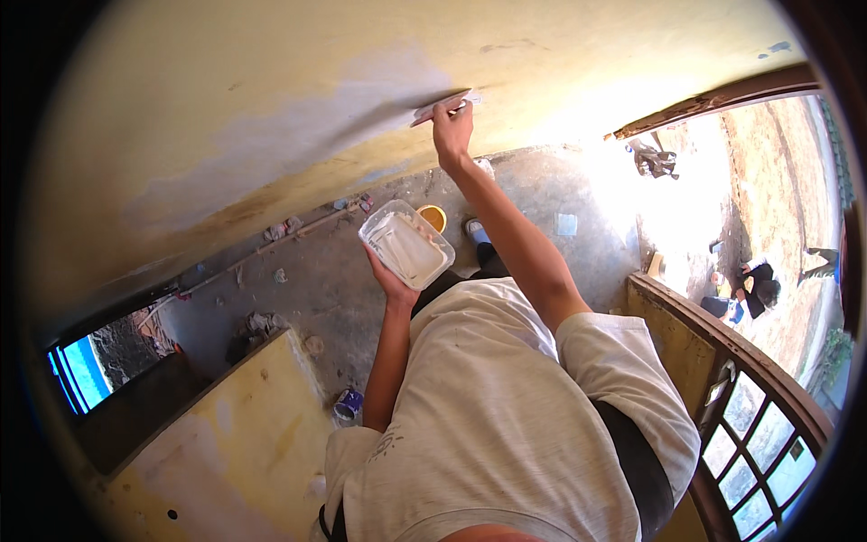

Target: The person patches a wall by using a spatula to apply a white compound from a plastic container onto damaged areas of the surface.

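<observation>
My right hand (452, 131) grips a flat, pale spreading blade (424, 115) held against the yellowish wall (226, 99), where an irregular pale grey-white patch shows. My left hand (390, 275) holds a clear rectangular plastic container (405, 244) from the side, with white paste inside it. The container is below and to the left of the blade. A round yellow tub (433, 217) stands on the floor just beyond the container.
Below lie a grey concrete floor (325, 325), scattered scraps and a blue can (348, 405). A low yellow partition (226, 425) is at lower left; a wooden glass-paned door (759, 434) is at right. Outside the bright opening, people (763, 294) are crouched on the ground.
</observation>
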`<control>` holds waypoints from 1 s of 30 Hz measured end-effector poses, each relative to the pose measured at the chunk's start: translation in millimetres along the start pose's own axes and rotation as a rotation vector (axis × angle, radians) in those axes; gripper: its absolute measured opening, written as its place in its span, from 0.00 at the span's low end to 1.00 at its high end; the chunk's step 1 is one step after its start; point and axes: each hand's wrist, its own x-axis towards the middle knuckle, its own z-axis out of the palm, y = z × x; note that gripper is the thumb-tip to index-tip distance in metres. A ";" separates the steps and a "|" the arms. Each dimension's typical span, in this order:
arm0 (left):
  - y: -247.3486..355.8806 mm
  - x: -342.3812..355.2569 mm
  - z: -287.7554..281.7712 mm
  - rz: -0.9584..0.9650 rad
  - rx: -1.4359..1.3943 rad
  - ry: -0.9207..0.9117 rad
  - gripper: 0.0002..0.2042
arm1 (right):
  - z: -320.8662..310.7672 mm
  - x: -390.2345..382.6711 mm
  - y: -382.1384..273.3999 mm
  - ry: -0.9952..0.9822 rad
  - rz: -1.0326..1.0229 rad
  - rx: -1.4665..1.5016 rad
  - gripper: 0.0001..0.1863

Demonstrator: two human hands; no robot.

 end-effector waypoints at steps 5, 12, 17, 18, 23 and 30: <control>-5.4 0.2 15.8 -0.002 0.018 0.049 0.37 | -44.2 -49.9 -3.2 -0.372 0.008 0.239 0.14; -5.1 22.0 7.5 0.067 -0.030 0.041 0.34 | -112.3 39.3 103.8 -0.120 0.508 0.610 0.12; 4.5 8.2 11.3 0.115 0.035 -0.007 0.35 | -91.2 65.8 28.8 -0.171 0.276 0.615 0.11; 4.4 7.8 9.0 0.119 0.024 -0.004 0.35 | -87.3 74.4 -8.5 -0.121 0.347 0.648 0.10; 4.5 9.9 16.8 0.102 0.020 0.023 0.35 | -125.8 78.4 -38.2 -0.266 -0.007 0.264 0.09; 3.1 15.5 -0.7 0.091 -0.074 0.045 0.35 | -150.0 24.3 31.8 -0.137 0.400 0.555 0.12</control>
